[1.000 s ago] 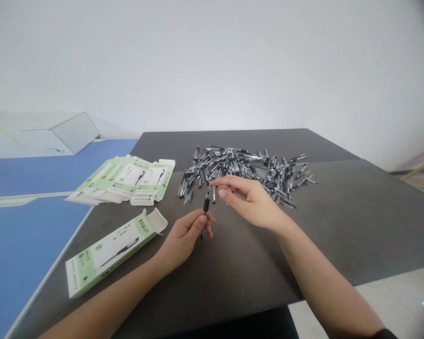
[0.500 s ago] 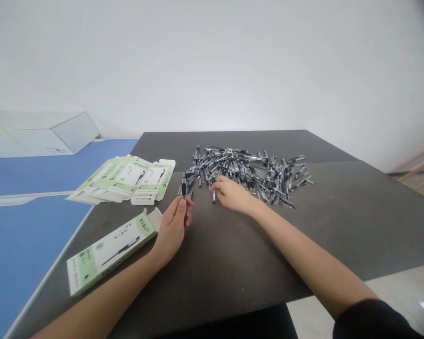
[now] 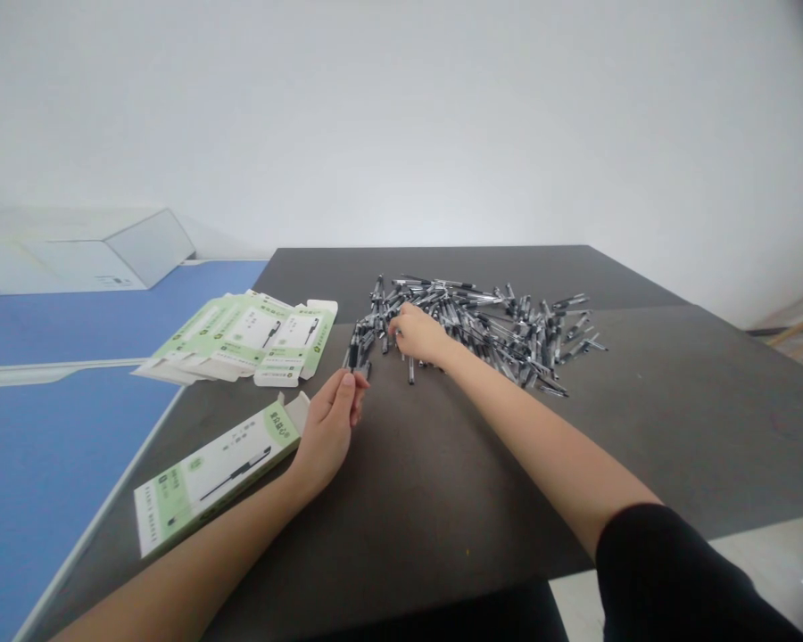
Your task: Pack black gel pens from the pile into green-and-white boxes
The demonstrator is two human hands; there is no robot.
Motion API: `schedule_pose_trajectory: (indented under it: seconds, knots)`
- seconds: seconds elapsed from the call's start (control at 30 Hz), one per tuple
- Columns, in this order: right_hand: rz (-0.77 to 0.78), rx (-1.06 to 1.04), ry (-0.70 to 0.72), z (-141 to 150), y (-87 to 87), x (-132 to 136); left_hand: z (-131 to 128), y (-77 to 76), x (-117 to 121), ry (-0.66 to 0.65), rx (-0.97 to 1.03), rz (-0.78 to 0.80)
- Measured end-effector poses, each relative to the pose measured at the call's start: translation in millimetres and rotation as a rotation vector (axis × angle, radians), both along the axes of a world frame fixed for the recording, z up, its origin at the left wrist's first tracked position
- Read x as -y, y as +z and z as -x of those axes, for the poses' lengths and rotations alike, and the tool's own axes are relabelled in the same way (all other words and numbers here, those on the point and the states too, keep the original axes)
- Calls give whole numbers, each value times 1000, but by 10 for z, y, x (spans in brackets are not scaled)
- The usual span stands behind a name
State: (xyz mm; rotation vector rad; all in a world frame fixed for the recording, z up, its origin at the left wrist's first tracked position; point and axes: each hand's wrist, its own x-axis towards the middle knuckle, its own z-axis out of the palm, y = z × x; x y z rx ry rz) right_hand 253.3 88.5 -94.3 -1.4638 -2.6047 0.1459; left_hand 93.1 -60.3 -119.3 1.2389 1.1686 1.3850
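My left hand (image 3: 327, 428) is closed around a black pen (image 3: 353, 355), which stands upright out of the fist; whether more pens are in it is hidden. Reaching into the heap of pens (image 3: 482, 316), my right hand (image 3: 420, 333) has its fingers curled at the heap's left side. What those fingertips grip, if anything, I cannot make out. One loose pen (image 3: 411, 370) lies below the right wrist. A green and white pen box (image 3: 218, 473) lies on the table left of my left hand, its flap end towards that hand.
Flattened green and white cartons (image 3: 241, 334) lie overlapped at the dark table's (image 3: 401, 535) left edge. A blue surface (image 3: 53, 464) adjoins on the left, with a large white box (image 3: 60, 254) at its back. A white wall (image 3: 428, 125) rises behind.
My right hand has moved away from me and slightly left, deeper into the heap of pens. My left hand keeps its hold with little movement. The view has shifted slightly.
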Motion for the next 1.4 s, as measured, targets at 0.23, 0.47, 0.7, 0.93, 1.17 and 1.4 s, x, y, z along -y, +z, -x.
schedule_pose_trajectory:
  seconds: [0.23,0.47,0.7,0.93,1.17,1.4]
  knots:
    - [-8,57,83,111,-40,-184,23,17,-16,14,-21,12]
    - [-4,85,153,163,-78,-297,16,67,2,23,-52,29]
    - [-5,34,176,152,-169,-330,6,86,8,31,-72,40]
    - [-79,-197,168,90,-36,-205,18,77,4,24,-77,38]
    - [-56,-787,115,-239,235,321,-21,27,56,-38,-95,53]
    - [434,-1456,13,-447,233,785,-76,-38,119,-143,-154,32]
